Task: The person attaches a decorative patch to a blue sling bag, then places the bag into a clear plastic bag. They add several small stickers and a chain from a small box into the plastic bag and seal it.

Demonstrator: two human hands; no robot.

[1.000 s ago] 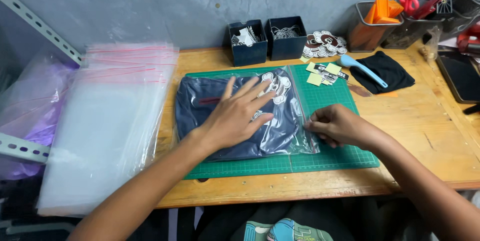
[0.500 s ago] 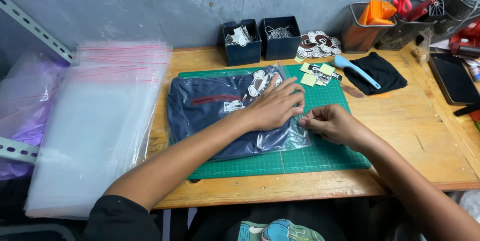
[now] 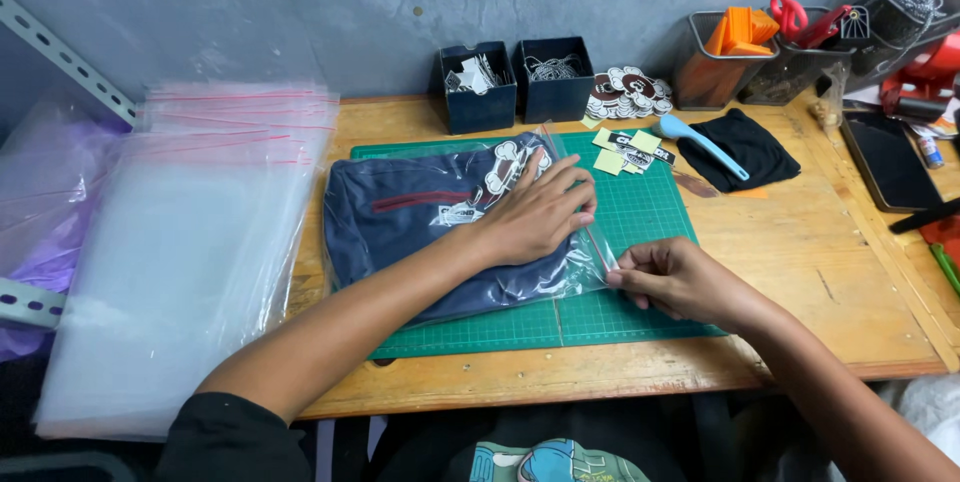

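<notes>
We pressed our left hand (image 3: 535,214) flat, fingers spread and extended, on a navy folded garment (image 3: 420,232) already enclosed in a clear zip-seal bag (image 3: 585,277), which lay on the green cutting mat (image 3: 640,242) at the middle of the wooden table (image 3: 830,272). Our right hand (image 3: 672,280) pinched the bag's open edge between closed fingertips near its lower right corner. We judged the insertion complete and the sealing under way: how much of the strip was shut we could not tell. A stack of empty zip bags (image 3: 190,242) lay left of the mat; stickers (image 3: 628,92), two dark boxes (image 3: 515,82) and a black cloth (image 3: 745,147) lay beyond it.
</notes>
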